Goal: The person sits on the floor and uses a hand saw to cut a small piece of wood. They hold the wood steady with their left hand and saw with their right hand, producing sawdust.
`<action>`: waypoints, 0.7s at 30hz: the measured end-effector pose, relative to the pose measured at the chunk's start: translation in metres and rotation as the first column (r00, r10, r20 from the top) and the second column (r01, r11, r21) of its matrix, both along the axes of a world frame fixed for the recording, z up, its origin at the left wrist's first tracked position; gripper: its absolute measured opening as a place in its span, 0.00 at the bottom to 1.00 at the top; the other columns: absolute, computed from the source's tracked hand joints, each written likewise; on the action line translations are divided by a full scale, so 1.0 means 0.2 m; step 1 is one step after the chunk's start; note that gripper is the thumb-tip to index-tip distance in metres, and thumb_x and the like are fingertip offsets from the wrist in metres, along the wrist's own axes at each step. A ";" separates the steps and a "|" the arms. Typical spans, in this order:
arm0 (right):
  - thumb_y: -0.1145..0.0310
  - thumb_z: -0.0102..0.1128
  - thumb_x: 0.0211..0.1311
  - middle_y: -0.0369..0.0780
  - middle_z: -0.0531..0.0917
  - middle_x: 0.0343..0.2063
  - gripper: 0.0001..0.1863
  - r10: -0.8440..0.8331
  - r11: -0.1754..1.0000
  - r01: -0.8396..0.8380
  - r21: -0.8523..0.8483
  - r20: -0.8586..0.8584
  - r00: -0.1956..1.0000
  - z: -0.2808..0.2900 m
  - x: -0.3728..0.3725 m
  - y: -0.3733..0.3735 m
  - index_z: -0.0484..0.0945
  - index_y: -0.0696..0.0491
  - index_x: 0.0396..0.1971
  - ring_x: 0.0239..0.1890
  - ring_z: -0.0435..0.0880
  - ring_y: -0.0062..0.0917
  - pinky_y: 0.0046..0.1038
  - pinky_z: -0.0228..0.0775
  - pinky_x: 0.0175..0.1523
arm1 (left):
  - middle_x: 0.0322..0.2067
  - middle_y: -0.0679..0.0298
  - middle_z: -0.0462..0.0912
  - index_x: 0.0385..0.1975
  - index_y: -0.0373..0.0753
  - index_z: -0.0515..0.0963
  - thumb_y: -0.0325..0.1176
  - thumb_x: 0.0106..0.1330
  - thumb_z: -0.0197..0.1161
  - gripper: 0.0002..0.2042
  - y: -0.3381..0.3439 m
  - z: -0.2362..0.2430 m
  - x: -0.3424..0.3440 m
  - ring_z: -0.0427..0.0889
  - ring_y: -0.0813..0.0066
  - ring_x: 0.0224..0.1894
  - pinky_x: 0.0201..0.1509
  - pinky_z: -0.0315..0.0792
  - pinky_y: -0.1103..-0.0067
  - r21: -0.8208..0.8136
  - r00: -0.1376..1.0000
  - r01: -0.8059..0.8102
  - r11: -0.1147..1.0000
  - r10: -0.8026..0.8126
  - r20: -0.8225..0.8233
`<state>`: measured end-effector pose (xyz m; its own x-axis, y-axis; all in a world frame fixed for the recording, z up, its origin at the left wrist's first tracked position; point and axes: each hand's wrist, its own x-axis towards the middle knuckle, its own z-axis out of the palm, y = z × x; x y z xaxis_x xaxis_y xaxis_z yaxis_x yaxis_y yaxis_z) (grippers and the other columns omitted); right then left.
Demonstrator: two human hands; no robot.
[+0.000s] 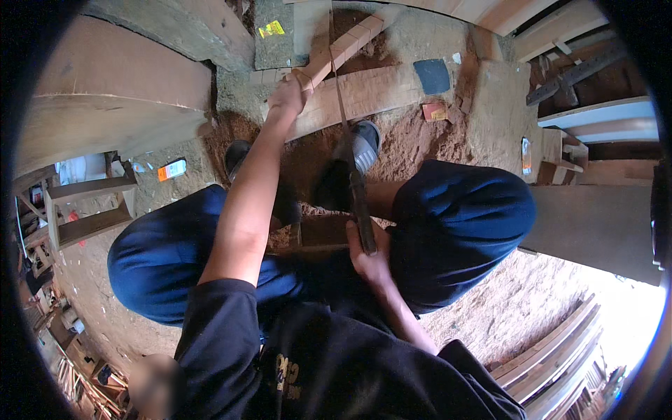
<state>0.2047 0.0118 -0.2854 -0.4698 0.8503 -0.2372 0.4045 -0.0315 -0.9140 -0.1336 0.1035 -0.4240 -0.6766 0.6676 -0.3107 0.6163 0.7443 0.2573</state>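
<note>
My left hand (288,98), at the upper middle, is closed on a narrow wooden piece (358,40) marked with cross lines, which slants up to the right. A longer board (374,94) lies beneath it on the sawdust-covered ground. My right hand (369,255) grips the dark handle of a saw low between my knees. The saw's long, thin blade (341,98) runs upward across the marked piece, just right of my left hand. My two shoes (365,147) stand near the board.
Large wooden planks (119,101) border the left, above a small wooden frame (91,224). Stacked timber (595,112) and a grey panel (588,231) are on the right, with more planks (546,357) at lower right. A dark square scrap (432,75) and small litter lie on the ground.
</note>
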 end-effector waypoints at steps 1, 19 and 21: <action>0.66 0.59 0.69 0.37 0.72 0.18 0.14 0.012 1.000 -0.012 0.000 -0.018 1.000 -0.01 0.02 -0.01 0.73 0.59 0.26 0.24 0.68 0.16 0.29 0.61 0.29 | 0.53 0.44 0.78 0.57 0.33 0.62 0.54 0.64 0.63 0.34 0.02 0.00 -0.02 0.79 0.46 0.55 0.55 0.75 0.59 0.028 1.000 0.000 1.000 0.000 -0.015; 0.68 0.58 0.68 0.36 0.74 0.19 0.11 0.029 0.994 -0.033 0.105 0.039 0.999 -0.15 -0.05 0.02 0.74 0.57 0.26 0.24 0.72 0.19 0.30 0.64 0.29 | 0.46 0.42 0.80 0.50 0.32 0.66 0.58 0.61 0.65 0.34 -0.01 0.06 0.04 0.84 0.44 0.46 0.47 0.79 0.59 0.002 0.995 -0.047 0.999 0.047 -0.085; 0.68 0.59 0.68 0.36 0.74 0.19 0.11 0.041 0.999 -0.041 0.025 0.010 0.999 -0.02 -0.02 0.05 0.74 0.57 0.27 0.24 0.72 0.19 0.30 0.64 0.30 | 0.46 0.42 0.80 0.50 0.32 0.65 0.57 0.60 0.66 0.34 0.03 0.08 0.00 0.84 0.44 0.45 0.46 0.80 0.60 0.019 0.992 -0.061 0.998 0.063 -0.106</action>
<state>0.2005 0.0208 -0.2884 -0.5020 0.8363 -0.2207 0.4135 0.0080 -0.9105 -0.1338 0.1091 -0.4076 -0.7455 0.6276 -0.2244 0.5934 0.7783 0.2052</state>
